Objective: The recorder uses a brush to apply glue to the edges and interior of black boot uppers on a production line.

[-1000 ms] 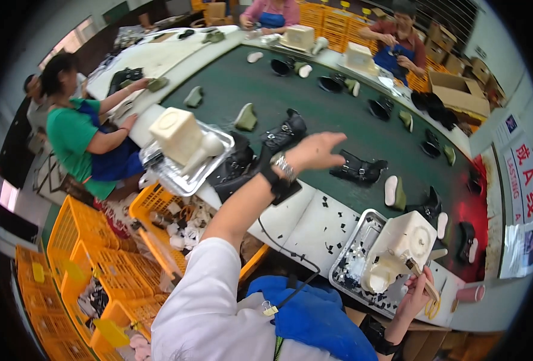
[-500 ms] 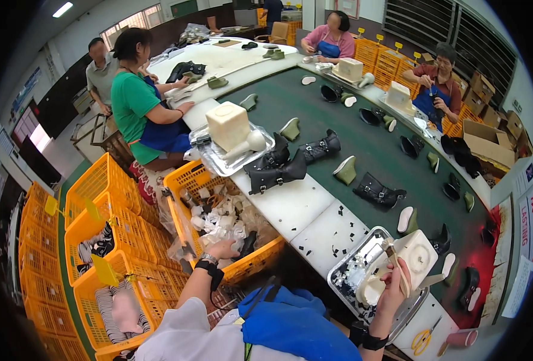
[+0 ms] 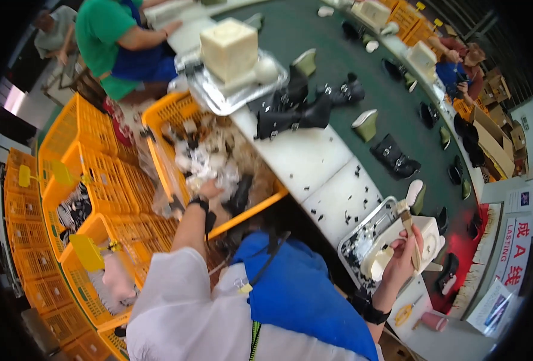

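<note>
My right hand (image 3: pixel 401 256) is closed around a flat brush (image 3: pixel 415 249), held upright with its bristle end at the top. Under and beside that hand, a metal tray (image 3: pixel 346 253) holds a cream block-shaped container (image 3: pixel 431 234) and black and white scraps. My left hand (image 3: pixel 210 190) reaches into an orange crate (image 3: pixel 248 215) among crumpled white plastic and paper (image 3: pixel 203 162). Its fingers look stretched out, though blurred, near a dark boot-like item (image 3: pixel 240 195). Black buckled boots (image 3: pixel 293 119) lie on the table's edge; another black boot (image 3: pixel 395 156) is on the green belt.
Stacked orange crates (image 3: pixel 107 180) stand at my left. A second tray (image 3: pixel 218 102) with a cream block (image 3: pixel 229 51) sits farther along the white table edge (image 3: pixel 311 165). Yellow scissors (image 3: pixel 404 314) and a pink cup (image 3: pixel 434 322) lie at right. A co-worker in green (image 3: pixel 107 42) is at far left.
The view has tilted down and turned, so the scene sits differently. My left hand has gone farther into the crate, toward the white wrappings. My right hand still holds the brush over the tray.
</note>
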The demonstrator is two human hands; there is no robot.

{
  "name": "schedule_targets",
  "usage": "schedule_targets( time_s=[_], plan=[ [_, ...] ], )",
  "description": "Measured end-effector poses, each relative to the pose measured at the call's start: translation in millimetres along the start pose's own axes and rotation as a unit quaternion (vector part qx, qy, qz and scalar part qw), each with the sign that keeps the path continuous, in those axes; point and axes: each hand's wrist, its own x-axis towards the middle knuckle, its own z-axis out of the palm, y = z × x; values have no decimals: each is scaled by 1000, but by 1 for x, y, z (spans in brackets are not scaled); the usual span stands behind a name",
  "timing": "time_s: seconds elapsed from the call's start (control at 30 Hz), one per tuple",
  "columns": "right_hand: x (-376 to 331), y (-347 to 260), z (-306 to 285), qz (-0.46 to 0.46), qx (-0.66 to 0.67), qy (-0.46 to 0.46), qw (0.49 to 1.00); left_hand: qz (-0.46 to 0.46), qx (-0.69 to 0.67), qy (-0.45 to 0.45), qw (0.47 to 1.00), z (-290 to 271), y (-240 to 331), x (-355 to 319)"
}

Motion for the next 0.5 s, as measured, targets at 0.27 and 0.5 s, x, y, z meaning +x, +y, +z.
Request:
schedule_targets(
  time_s=[0.27,0.5],
  plan=[
    [25,12,83,40,-132,-51,989,-124,29,-73,989,36,-27,62],
    [28,28,122,93,-181,-51,978,185,141,91,968,40,55,65]
  ],
)
